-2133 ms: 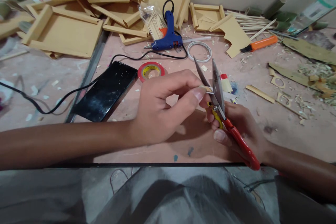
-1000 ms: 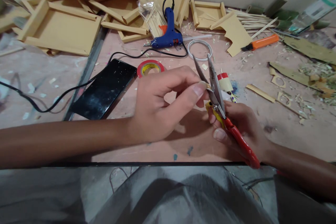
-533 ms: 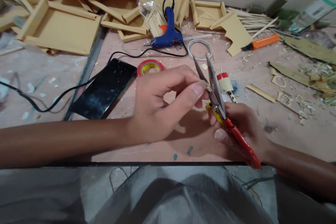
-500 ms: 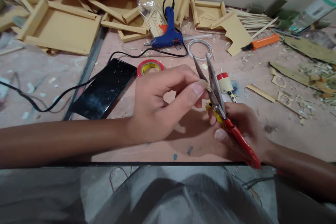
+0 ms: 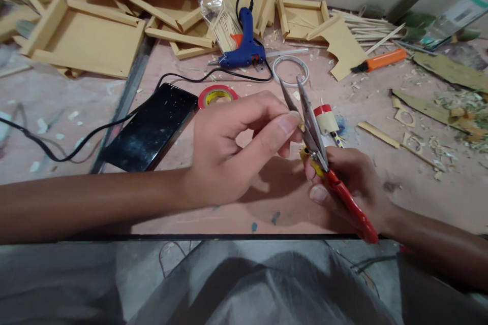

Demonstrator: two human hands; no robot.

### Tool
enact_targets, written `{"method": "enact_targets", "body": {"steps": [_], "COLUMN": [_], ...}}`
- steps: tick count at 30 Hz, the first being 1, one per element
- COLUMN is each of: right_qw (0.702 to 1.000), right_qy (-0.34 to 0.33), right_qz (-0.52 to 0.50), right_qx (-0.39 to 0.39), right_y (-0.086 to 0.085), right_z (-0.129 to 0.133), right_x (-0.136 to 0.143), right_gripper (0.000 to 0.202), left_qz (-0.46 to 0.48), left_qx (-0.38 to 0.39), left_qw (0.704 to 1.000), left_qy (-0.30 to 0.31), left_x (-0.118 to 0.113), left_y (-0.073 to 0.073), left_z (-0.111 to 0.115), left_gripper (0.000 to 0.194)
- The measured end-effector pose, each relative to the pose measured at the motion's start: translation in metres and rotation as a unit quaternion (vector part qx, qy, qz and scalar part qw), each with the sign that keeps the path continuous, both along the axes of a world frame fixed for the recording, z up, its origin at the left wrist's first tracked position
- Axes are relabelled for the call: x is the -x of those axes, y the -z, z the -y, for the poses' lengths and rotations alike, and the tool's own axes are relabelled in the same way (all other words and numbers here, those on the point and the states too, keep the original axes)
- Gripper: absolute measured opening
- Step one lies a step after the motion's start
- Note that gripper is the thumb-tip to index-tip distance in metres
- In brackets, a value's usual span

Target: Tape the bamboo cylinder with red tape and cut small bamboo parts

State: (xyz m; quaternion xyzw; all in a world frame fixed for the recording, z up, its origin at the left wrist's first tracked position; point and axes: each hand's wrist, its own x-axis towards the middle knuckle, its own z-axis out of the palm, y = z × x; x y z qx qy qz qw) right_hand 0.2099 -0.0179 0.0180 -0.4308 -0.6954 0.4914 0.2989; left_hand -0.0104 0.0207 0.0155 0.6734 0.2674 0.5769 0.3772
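My right hand (image 5: pixel 348 188) is closed around a pair of scissors (image 5: pixel 318 139) with red handles, its blades parted and pointing away from me. A yellow piece with a dark spot (image 5: pixel 308 156) shows by my right fingers, below the blades; I cannot tell whether it belongs to the scissors. My left hand (image 5: pixel 244 147) is pinched shut on a small pale piece (image 5: pixel 301 126), right beside the blades. Its kind cannot be made out, as fingertips cover most of it. Just beyond the scissors stands a small red-and-cream cylinder (image 5: pixel 326 121).
A black phone (image 5: pixel 152 127), red tape roll (image 5: pixel 217 95) and white tape ring (image 5: pixel 290 70) lie on the table. Behind them are a blue glue gun (image 5: pixel 246 51) with its cord, a bag of sticks (image 5: pixel 224 25) and cardboard trays (image 5: pixel 91 35). An orange cutter (image 5: pixel 385 60) lies right.
Hardly anything differs. My left fingertips have shifted slightly at the blades, and the scissors stay parted in my right hand.
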Motion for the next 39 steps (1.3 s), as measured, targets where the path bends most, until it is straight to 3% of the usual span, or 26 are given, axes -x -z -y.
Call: {"method": "enact_targets", "body": {"steps": [9, 18, 24, 39], "right_qw": [1.000, 1.000, 1.000, 0.999], "right_qy": [-0.001, 0.010, 0.016, -0.024], "right_qz": [-0.002, -0.004, -0.007, -0.028], "right_qx": [-0.014, -0.002, -0.007, 0.011], "right_y": [0.0007, -0.0033, -0.0033, -0.0010], "right_z": [0.0001, -0.0016, -0.0021, -0.0021], "right_x": [-0.0007, 0.0020, 0.0033, -0.0001], "right_gripper": [0.043, 0.056, 0.063, 0.053], "left_qz": [-0.012, 0.016, 0.006, -0.012], "left_qx": [0.004, -0.017, -0.028, -0.014], "left_qw": [1.000, 1.000, 0.999, 1.000], "left_qy": [-0.007, 0.010, -0.015, -0.008], "left_x": [0.0005, 0.0010, 0.0006, 0.0016], "left_y": [-0.0017, 0.0032, 0.0047, 0.0056], "left_z": [0.0007, -0.0027, -0.0027, -0.0035], "left_gripper": [0.028, 0.020, 0.022, 0.021]}}
